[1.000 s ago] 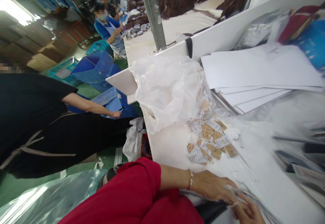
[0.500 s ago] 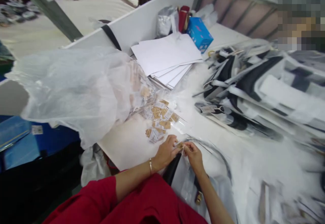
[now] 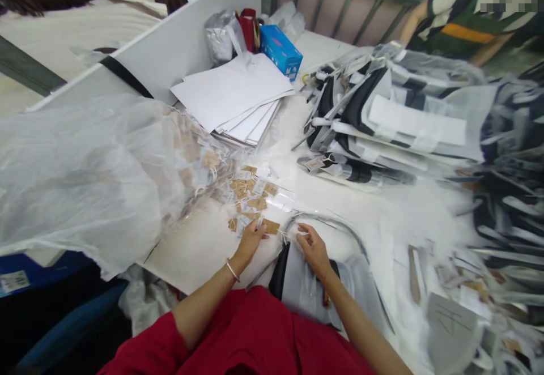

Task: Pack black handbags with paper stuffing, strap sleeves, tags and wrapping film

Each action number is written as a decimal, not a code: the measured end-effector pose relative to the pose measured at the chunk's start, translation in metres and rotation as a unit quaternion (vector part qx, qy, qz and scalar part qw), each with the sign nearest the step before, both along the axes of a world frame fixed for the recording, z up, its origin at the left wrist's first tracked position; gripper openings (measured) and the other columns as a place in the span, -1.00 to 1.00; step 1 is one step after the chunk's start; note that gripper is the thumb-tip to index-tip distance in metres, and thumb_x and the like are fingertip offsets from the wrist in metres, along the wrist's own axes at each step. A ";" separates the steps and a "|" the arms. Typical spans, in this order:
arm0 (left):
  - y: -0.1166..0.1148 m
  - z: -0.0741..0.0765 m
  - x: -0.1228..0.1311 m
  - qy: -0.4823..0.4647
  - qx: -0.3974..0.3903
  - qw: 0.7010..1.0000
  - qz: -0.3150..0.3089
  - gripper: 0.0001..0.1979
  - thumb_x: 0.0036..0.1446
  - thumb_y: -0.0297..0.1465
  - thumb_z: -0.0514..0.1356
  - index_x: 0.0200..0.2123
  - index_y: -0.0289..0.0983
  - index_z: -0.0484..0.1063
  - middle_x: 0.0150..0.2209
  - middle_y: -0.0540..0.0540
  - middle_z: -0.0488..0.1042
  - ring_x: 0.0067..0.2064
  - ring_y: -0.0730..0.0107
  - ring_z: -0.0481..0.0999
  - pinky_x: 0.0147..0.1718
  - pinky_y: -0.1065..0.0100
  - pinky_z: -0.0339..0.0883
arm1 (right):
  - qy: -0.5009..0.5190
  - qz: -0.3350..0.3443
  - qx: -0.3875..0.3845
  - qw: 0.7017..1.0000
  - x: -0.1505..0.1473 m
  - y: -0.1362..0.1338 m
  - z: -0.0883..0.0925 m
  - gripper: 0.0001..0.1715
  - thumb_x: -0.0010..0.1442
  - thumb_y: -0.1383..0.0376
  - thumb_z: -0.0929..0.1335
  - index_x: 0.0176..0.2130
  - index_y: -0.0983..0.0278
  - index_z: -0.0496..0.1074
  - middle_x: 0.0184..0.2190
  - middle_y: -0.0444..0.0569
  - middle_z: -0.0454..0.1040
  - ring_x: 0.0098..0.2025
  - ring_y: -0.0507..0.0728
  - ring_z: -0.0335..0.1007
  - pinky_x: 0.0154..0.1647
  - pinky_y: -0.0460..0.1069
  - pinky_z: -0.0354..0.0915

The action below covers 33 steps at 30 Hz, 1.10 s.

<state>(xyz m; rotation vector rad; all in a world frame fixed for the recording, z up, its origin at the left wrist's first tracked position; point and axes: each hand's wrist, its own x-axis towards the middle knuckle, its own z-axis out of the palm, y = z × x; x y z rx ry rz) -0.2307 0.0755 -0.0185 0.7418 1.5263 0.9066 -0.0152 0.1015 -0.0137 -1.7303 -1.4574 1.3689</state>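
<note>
My left hand (image 3: 250, 239) rests on the white table (image 3: 199, 244), its fingertips pinching a brown paper tag (image 3: 270, 226) at the near edge of a scatter of several brown string tags (image 3: 249, 194). My right hand (image 3: 312, 247) is a little to the right, fingers curled in a pinch on a thin white string (image 3: 302, 232). Both hands work just above a black item in a clear plastic bag (image 3: 297, 278) that lies in front of me.
A big crumpled clear plastic bag (image 3: 85, 177) fills the left. A stack of white sheets (image 3: 232, 94) and a blue box (image 3: 280, 52) lie at the back by a white divider (image 3: 170, 46). Bagged black-and-white garments (image 3: 382, 126) pile up at right, beside another person in a striped top (image 3: 459, 18).
The view has swung right from the aisle to the table. My hands, together half a second ago, have parted; the left now reaches to a brown tag.
</note>
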 end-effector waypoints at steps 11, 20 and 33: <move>-0.034 0.024 -0.001 0.114 0.068 0.976 -0.173 -0.70 0.16 -0.17 0.04 -0.37 -0.26 0.40 -0.43 -0.01 0.40 -0.33 0.34 0.37 -0.28 0.35 0.27 | -0.036 0.035 0.007 0.999 0.001 -0.001 -0.023 -0.61 0.15 0.09 0.31 -0.11 0.24 0.50 -0.31 -0.04 0.55 -0.31 0.13 0.46 -0.17 0.04 0.37; -0.020 -0.016 -0.047 0.057 -0.108 0.983 -0.135 -0.60 -0.10 -0.11 0.16 -0.30 -0.32 0.45 -0.40 -0.10 0.53 -0.32 0.22 0.50 -0.36 0.30 0.33 | -0.081 0.070 0.102 0.989 0.008 -0.001 -0.002 -0.73 0.20 0.21 0.28 -0.17 0.21 0.51 -0.26 -0.05 0.56 -0.26 0.11 0.45 -0.16 0.03 0.37; -0.053 0.001 0.000 0.122 -0.067 0.968 -0.207 -0.06 -0.07 0.06 0.18 0.25 -0.37 0.03 -0.20 -0.23 0.54 -0.19 0.06 0.59 -0.23 0.12 0.47 | -0.378 -0.107 0.022 0.919 0.156 -0.103 0.022 -0.35 0.18 0.04 0.30 0.14 0.36 0.32 0.03 0.19 0.45 0.07 0.29 0.36 0.09 0.13 0.24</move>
